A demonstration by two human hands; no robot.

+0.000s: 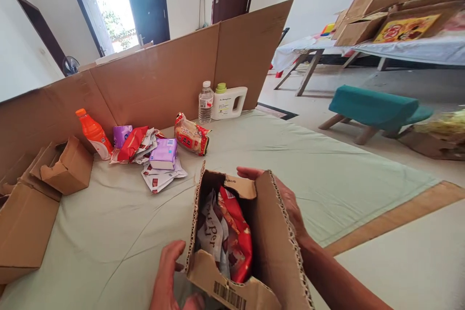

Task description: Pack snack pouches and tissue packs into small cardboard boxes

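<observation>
In front of me a cardboard box (271,232) with an uncut-looking corrugated rim stands open at the top. Inside it lie a red shiny packet (238,232) and a white packet (212,227) with brown lettering, side by side. My right hand (286,198) wraps the box's outer right side, its fingertips showing past the far corner. Beside the near left corner, my left hand (169,276) has its fingers apart and curved, with nothing in them. Whether it touches the box I cannot tell.
Along a cardboard screen (156,87) stand an orange bottle (93,133), a water bottle (205,104) and a white jug (227,104). Purple tissue packs (163,154), white sachets (160,181) and a red-and-yellow food packet (191,135) lie nearer. More cardboard boxes (27,232) occupy the left.
</observation>
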